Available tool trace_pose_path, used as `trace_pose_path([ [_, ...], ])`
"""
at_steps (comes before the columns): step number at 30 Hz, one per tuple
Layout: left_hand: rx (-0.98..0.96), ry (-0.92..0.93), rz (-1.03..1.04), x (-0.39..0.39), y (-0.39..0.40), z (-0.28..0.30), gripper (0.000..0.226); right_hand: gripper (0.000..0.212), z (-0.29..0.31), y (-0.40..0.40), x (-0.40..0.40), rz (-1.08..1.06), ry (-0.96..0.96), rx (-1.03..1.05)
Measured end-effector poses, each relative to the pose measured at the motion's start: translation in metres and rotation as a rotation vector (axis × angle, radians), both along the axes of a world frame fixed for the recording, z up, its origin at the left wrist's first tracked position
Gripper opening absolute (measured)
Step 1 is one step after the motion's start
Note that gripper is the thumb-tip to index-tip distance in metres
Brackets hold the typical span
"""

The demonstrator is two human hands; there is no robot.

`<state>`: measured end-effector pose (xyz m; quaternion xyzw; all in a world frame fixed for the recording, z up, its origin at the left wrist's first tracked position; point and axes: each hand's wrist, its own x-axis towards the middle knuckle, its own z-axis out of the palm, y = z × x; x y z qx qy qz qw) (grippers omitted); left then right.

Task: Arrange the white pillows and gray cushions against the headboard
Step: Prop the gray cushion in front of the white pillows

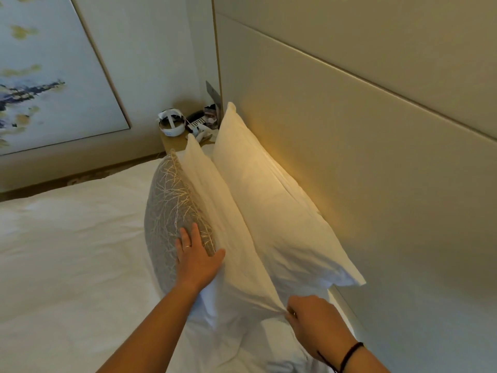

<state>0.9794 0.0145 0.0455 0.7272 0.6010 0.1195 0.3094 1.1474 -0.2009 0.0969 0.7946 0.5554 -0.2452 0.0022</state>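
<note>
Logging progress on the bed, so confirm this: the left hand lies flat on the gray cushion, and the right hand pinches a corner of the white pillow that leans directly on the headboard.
One detail is wrong. The head view shows the right hand pinching the corner of the front white pillow, the one beside the gray cushion, not the rear pillow on the headboard. The left hand does lie flat on the cushion.

Bed (67, 251): open sheet left of gray cushion (172, 211); headboard (349, 157) edge blocked by two leaning pillows (282, 211); far-corner nightstand (177, 142) cluttered.

Nightstand clutter (200, 122) too small to identify; painting (48, 71) cropped.
</note>
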Motion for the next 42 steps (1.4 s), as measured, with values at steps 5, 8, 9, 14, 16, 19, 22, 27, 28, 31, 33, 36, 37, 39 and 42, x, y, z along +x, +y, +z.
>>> trace_pose_path([
  [5,0.083,0.030,-0.014,0.003,-0.038,-0.003,0.106,0.040,0.020,-0.026,0.054,-0.267,-0.204,0.500],
  [8,0.140,0.056,-0.029,0.010,-0.058,-0.003,0.101,0.045,0.019,-0.031,0.090,-0.346,-0.263,0.306],
  [9,0.152,0.066,-0.043,0.012,-0.063,-0.003,0.100,0.033,0.016,-0.032,0.097,-0.352,-0.246,0.239],
  [14,0.159,0.104,-0.070,0.015,-0.085,-0.007,0.097,0.022,0.001,-0.041,0.117,-0.367,-0.204,0.223],
  [16,0.157,0.128,-0.076,0.013,-0.090,-0.008,0.097,0.031,-0.001,-0.049,0.123,-0.364,-0.233,0.253],
  [19,0.148,0.148,-0.080,0.011,-0.095,-0.009,0.096,0.030,-0.004,-0.056,0.125,-0.322,-0.253,0.255],
  [22,0.135,0.152,-0.081,0.012,-0.101,-0.007,0.093,0.021,-0.008,-0.058,0.128,-0.276,-0.238,0.206],
  [27,0.141,0.143,-0.079,0.014,-0.110,-0.002,0.084,0.026,-0.003,-0.054,0.137,-0.234,-0.202,0.186],
  [28,0.136,0.137,-0.087,0.016,-0.111,0.000,0.081,0.028,-0.002,-0.053,0.138,-0.242,-0.180,0.191],
  [31,0.117,0.083,-0.137,0.023,-0.113,0.004,0.073,0.022,0.002,-0.054,0.143,-0.294,-0.034,0.203],
  [33,0.119,0.055,-0.162,0.029,-0.113,0.008,0.067,0.007,0.007,-0.056,0.147,-0.325,0.075,0.204],
  [36,0.126,0.017,-0.195,0.039,-0.108,0.016,0.060,0.021,0.009,-0.051,0.151,-0.377,0.171,0.274],
  [37,0.122,0.005,-0.206,0.043,-0.105,0.019,0.058,0.023,0.009,-0.044,0.152,-0.414,0.221,0.319],
  [39,0.108,-0.015,-0.223,0.051,-0.100,0.023,0.053,0.026,0.010,-0.024,0.152,-0.485,0.329,0.388],
  [42,0.101,-0.040,-0.243,0.059,-0.090,0.028,0.047,0.018,0.013,0.015,0.149,-0.506,0.416,0.420],
])
